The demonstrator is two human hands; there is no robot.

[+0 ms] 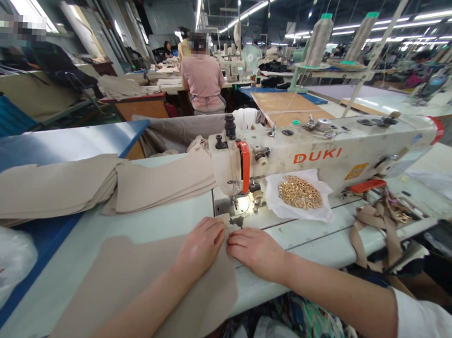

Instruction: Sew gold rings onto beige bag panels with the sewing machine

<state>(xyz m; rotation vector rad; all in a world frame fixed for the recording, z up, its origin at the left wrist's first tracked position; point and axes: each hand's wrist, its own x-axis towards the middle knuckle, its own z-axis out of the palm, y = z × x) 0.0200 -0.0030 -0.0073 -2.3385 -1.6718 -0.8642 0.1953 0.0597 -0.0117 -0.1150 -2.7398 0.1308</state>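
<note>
A large beige fabric panel [139, 265] lies on the pale sewing table [103, 228], its upper corner close to the needle area of a white sewing machine [280, 152]. My left hand [205, 241] rests on that corner, fingers closed on the fabric edge. Right beside it, my right hand [257, 252] pinches the same edge with fingertips together. Whatever else may be between the fingers is hidden. Just beyond the hands, the lit presser foot and needle plate [243, 203] stand apart from the cloth.
Stacked beige panels [164, 180] lie left of the machine, with another stack [48, 189] farther left. Small gold metal pieces [300, 192] sit on white paper at the machine's base. Beige strips [383, 229] hang at the right. A person in pink [201, 78] sits ahead.
</note>
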